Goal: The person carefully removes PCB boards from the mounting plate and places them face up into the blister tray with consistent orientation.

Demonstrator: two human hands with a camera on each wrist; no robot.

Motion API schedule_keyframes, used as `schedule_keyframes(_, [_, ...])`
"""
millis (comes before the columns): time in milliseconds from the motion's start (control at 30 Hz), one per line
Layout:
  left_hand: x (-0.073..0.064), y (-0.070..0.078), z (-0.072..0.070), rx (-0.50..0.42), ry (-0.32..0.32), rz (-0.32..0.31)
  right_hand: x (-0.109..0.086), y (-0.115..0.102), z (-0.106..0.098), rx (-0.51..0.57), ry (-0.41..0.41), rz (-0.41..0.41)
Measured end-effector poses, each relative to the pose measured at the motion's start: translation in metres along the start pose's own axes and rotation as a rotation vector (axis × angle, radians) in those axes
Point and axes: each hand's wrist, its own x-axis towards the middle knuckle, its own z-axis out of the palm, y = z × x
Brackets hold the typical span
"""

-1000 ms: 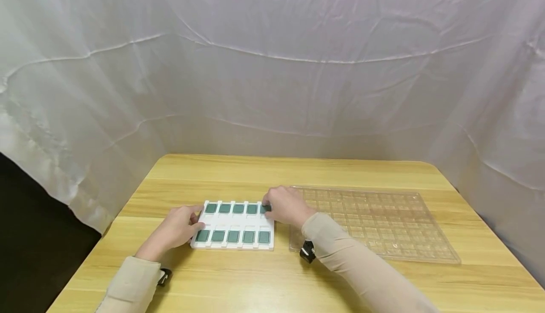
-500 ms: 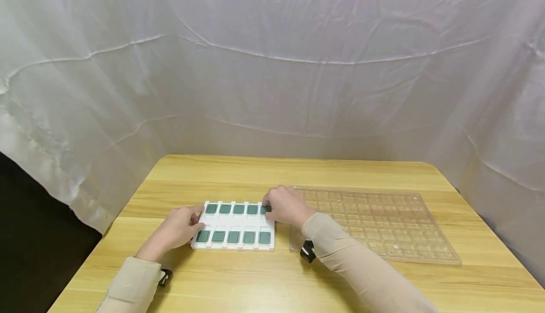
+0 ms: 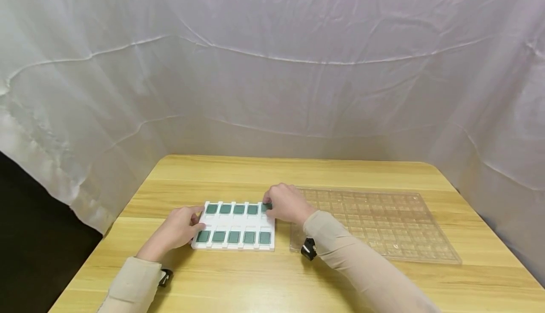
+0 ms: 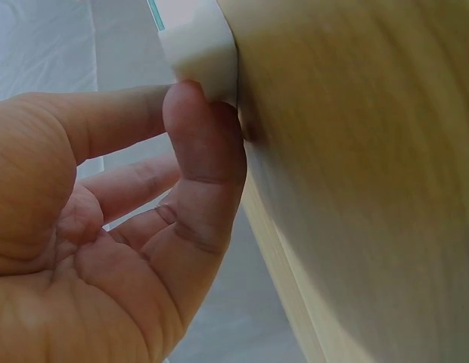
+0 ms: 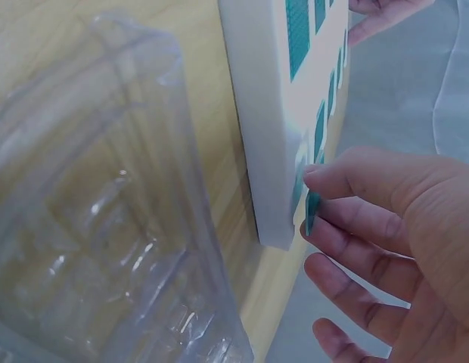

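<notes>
- With right hand (image 3: 289,203), pinching a green square (image 5: 312,212) between thumb and fingers, at the far right corner of the white tray (image 3: 233,222).
- With left hand (image 3: 179,228), gripping that tray's left edge.

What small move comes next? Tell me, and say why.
Probably ease the green square chip, pinched in the right-hand grip, down into the white rectangular tray: it is at the tray's far right corner, and nine similar chips already lie in place.

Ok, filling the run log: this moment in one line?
left hand: holds white tray at left | right hand: pinches green square at tray's far right corner | clear tray: lies at right
</notes>
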Motion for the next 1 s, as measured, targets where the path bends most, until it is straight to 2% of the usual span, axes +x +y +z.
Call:
schedule_keyframes(733, [-0.002,0.003,0.0,0.02,0.004,0.004,-0.002,0.022,-0.011,0.068,0.032,-0.004])
schedule_keyframes(1000, [-0.002,0.003,0.0,0.013,0.01,-0.004,0.001,0.038,-0.01,0.099,0.041,0.049])
